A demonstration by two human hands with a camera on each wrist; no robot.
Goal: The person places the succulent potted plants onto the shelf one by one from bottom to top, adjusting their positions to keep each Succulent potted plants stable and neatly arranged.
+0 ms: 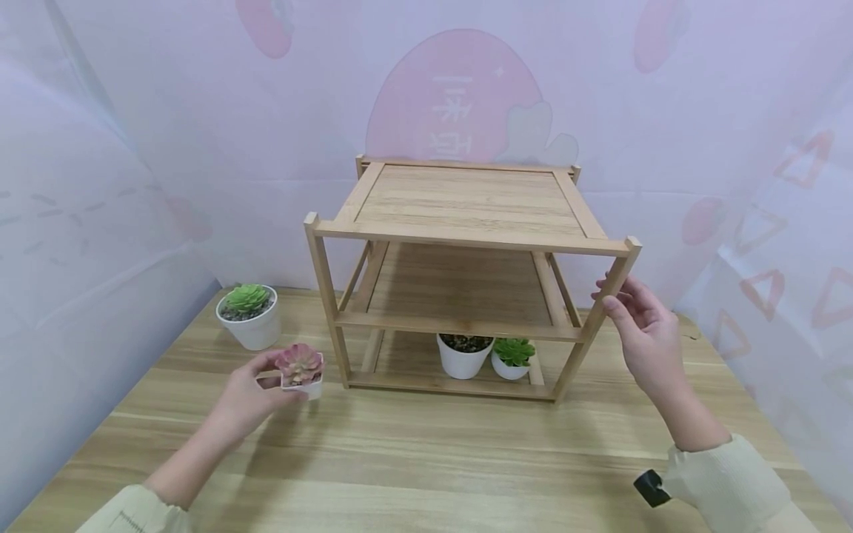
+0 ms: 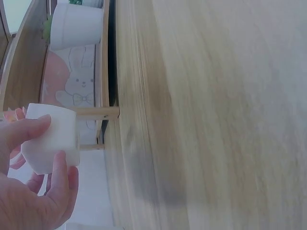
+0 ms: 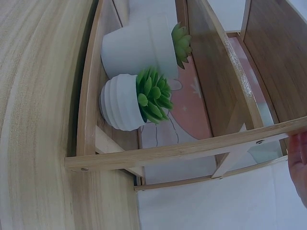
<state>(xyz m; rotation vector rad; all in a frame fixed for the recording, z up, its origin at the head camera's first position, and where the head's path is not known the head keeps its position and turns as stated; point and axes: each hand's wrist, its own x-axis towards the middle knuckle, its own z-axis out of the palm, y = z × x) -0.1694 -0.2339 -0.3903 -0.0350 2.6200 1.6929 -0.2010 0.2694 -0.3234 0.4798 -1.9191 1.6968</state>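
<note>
My left hand pinches a small white pot holding a pink succulent, just left of a three-tier wooden shelf. Thumb and fingertips press on the pot's sides in the left wrist view, with the pot held above the table. At the other side of the shelf, my right hand grips the upper part of the right front post between thumb and fingers. On the bottom tier stand a larger white pot and, right of it, a small ribbed white pot with a green succulent.
Behind my left hand, a white pot with a light green succulent stands on the wooden table. The shelf's top and middle boards bear no pots. Printed pale cloth hangs behind and along both sides.
</note>
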